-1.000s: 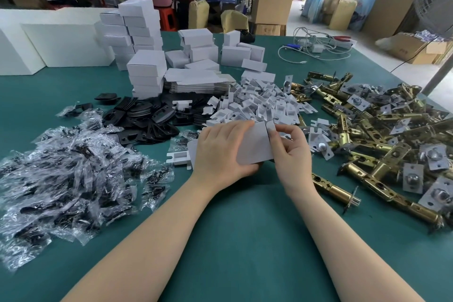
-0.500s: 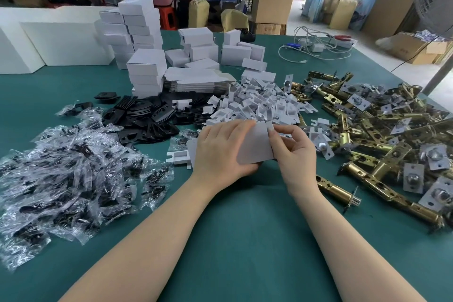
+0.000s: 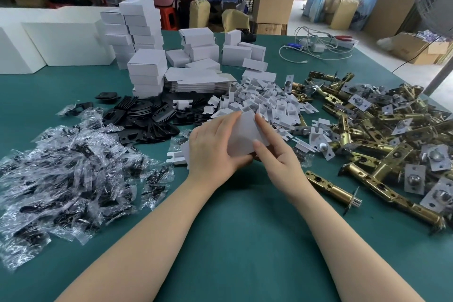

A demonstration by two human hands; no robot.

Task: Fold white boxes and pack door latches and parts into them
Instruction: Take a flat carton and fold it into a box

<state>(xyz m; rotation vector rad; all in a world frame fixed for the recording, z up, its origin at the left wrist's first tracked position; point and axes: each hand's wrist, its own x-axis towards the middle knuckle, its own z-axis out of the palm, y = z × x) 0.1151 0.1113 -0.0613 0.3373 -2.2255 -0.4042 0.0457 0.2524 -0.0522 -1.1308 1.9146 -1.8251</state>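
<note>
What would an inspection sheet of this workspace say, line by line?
Surface: green table, crowded with parts.
Job's things: white box blank in both hands; folded white boxes stacked behind; brass latches piled at right.
Clutter: bagged parts at left, black plates, white inserts.
Hands: left hand and right hand grip the blank.
Cables: white cables at far edge.
Surroundings: cardboard cartons, two people at benches.

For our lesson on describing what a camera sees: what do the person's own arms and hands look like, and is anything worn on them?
Both forearms are bare as far as the picture shows: no sleeves, gloves, watch or bracelets. The left hand and right hand carry no rings that can be seen. The fingers are slim, with short, plain nails, no polish visible.
</note>
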